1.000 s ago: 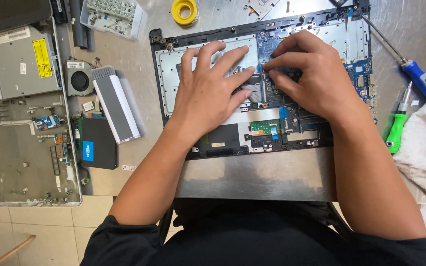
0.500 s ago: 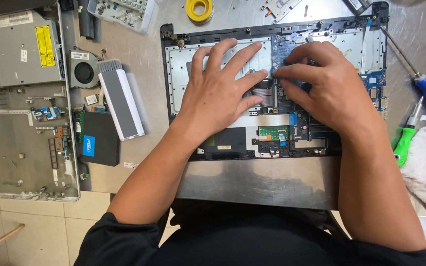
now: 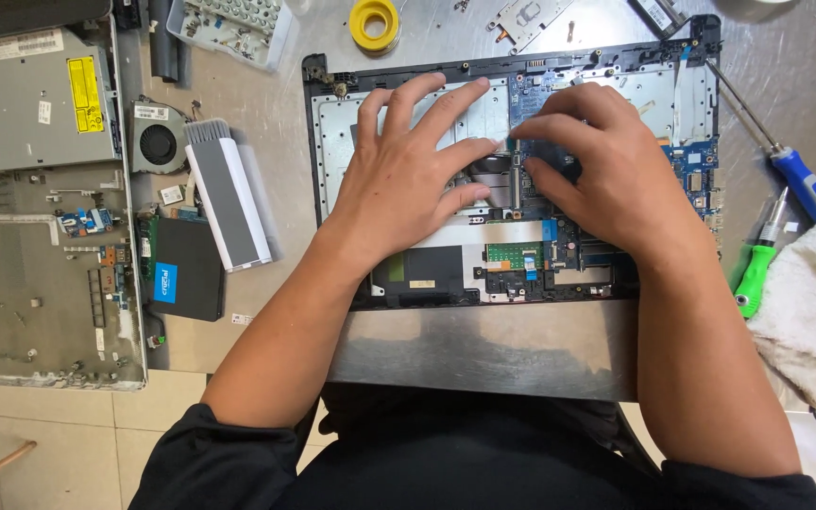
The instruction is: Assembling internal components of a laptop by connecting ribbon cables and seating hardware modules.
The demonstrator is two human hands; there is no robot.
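Opened laptop chassis (image 3: 521, 274) lies on the metal bench, internals exposed. Left hand (image 3: 408, 184) rests flat on it, fingers spread, gripping nothing. Right hand (image 3: 602, 170) bears fingertips down near the blue circuit board (image 3: 696, 170); whether it pinches something is unclear, hidden. Blue screwdriver (image 3: 805, 179) lies well right.

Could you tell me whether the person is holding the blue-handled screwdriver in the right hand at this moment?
No, the blue-handled screwdriver lies on the table to the right of the opened laptop, while the right hand rests on the laptop's internals.
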